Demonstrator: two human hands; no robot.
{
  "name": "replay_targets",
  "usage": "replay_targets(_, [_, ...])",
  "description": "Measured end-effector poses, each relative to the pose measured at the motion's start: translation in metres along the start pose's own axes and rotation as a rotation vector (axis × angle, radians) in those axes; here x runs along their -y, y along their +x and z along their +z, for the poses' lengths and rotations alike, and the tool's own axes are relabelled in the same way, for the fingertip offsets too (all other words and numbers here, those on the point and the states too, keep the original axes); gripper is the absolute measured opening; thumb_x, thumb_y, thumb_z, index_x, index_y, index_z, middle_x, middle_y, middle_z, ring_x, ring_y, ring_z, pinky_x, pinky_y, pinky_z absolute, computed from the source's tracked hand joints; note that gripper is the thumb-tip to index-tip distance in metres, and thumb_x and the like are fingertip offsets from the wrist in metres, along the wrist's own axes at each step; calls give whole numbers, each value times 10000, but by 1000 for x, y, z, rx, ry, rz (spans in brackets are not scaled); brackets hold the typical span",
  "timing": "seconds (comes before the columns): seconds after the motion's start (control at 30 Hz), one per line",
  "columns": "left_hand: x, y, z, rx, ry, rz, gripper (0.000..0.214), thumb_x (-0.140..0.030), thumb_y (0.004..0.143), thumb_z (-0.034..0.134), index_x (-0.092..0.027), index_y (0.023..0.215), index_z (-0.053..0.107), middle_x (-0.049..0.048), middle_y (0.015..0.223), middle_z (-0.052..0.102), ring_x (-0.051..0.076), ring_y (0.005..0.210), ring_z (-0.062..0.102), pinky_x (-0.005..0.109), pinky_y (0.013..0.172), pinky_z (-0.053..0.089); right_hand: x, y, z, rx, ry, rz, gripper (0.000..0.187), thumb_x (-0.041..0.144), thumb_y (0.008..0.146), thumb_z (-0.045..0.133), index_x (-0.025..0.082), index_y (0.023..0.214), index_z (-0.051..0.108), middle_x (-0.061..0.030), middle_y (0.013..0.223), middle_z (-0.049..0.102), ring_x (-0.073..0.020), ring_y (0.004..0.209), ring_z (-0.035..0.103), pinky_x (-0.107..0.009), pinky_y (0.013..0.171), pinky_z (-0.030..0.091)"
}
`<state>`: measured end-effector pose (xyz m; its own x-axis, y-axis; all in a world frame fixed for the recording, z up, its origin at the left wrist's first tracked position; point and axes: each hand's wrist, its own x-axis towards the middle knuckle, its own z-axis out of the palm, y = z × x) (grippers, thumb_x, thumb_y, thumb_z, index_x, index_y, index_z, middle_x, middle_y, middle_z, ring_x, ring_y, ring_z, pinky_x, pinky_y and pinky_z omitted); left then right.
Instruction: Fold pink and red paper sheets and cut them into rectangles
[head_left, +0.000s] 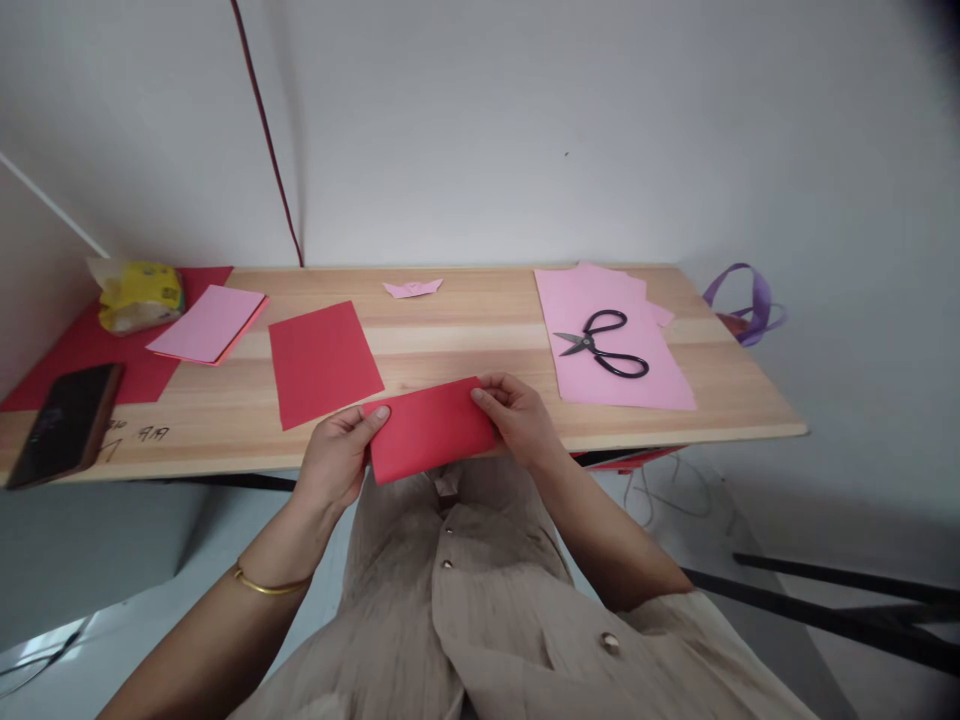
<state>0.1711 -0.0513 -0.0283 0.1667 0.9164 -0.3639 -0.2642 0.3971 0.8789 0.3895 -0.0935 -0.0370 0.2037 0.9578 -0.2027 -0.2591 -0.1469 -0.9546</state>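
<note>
Between my two hands is a folded sheet of red paper (433,430), held up at the table's front edge, above my lap. My left hand (335,455) pinches its left end, thumb on top. At the right end, my right hand (519,415) grips the upper corner between thumb and fingers. Just beyond my left hand, a flat red sheet (325,362) lies on the table. A small folded pink paper shape (413,289), like a little boat, sits near the wall.
Black-handled scissors (592,344) lie open on pink sheets (660,375) at the right. To the left are a stack of coloured paper (210,323), a yellow packet (142,296) and a phone (66,420) on the wooden table (465,340). A purple strap (759,300) hangs past its right end.
</note>
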Motion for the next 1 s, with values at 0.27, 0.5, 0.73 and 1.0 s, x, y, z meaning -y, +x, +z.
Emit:
replay_targets(0.27, [-2, -1, 2, 16, -20, -9, 335, -334, 556, 898, -129, 778, 753, 62, 723, 739, 161, 621, 655, 287, 658, 553, 3, 0, 0, -35, -42, -22, 364, 480, 674, 745, 250, 923, 614, 10, 802, 707, -167, 674, 621, -286, 596, 489])
replay_targets(0.5, [-1, -1, 4, 6, -19, -14, 326, -332, 533, 904, -134, 729, 734, 58, 703, 733, 154, 590, 636, 271, 598, 519, 4, 0, -1, -48, -57, -19, 356, 489, 676, 730, 251, 912, 609, 5, 816, 714, -179, 704, 632, -300, 628, 498])
replay_targets(0.73, [-2, -3, 7, -24, 15, -1, 360, -357, 494, 911, -132, 641, 671, 11, 592, 669, 111, 508, 578, 224, 518, 470, 0, 1, -7, -42, -111, -74, 339, 455, 723, 717, 243, 962, 603, 16, 789, 688, -160, 685, 610, -291, 636, 473])
replay_targets(1.0, [-1, -4, 9, -56, 38, 12, 396, -400, 479, 902, -146, 636, 643, -10, 573, 638, 91, 449, 526, 202, 429, 409, -4, 3, -13, -66, -196, -108, 338, 464, 749, 703, 259, 989, 580, 5, 799, 686, -178, 685, 616, -304, 625, 468])
